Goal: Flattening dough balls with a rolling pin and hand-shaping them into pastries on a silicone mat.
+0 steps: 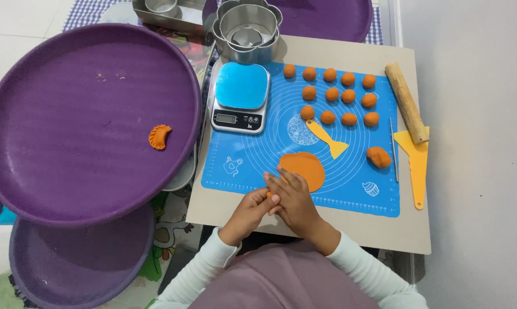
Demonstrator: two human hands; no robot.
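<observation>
Both hands meeting at near edge of blue mat (355,171). Left hand (251,209) and right hand (292,200) pinching small orange dough piece (269,195) between fingers; flattened dough disc (304,169) lying just beyond, touching right fingers.

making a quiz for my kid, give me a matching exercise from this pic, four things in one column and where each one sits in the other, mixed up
Things:
1. crimped orange pastry
2. wooden rolling pin
3. kitchen scale
4. flat orange dough disc

Places:
A. on the blue mat, just beyond the hands
B. on the large purple tray
C. right of the blue mat, lying on the board
D. at the blue mat's upper left corner

Pairs: 1-B, 2-C, 3-D, 4-A
</observation>
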